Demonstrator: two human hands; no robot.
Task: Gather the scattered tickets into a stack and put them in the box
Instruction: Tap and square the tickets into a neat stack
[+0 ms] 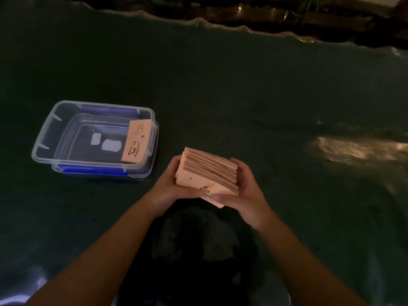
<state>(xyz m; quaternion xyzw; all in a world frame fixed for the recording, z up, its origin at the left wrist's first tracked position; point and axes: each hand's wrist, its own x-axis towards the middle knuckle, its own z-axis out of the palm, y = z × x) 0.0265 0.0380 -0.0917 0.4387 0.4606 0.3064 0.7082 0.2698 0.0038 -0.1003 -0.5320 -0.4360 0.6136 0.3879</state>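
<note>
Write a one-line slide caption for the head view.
Both hands, left hand and right hand, square a fanned stack of pale paper tickets beside a clear plastic box already holding a stack.

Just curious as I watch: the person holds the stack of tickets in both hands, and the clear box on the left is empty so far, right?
Not quite. The head view shows the clear box already holds a stack of tickets against its right wall. The rest is right: left hand and right hand hold the other stack.

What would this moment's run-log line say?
stage: squaring stack | left hand + right hand: both gripping ticket stack above table | box: open, one stack inside at right wall | next: likely place stack
</note>
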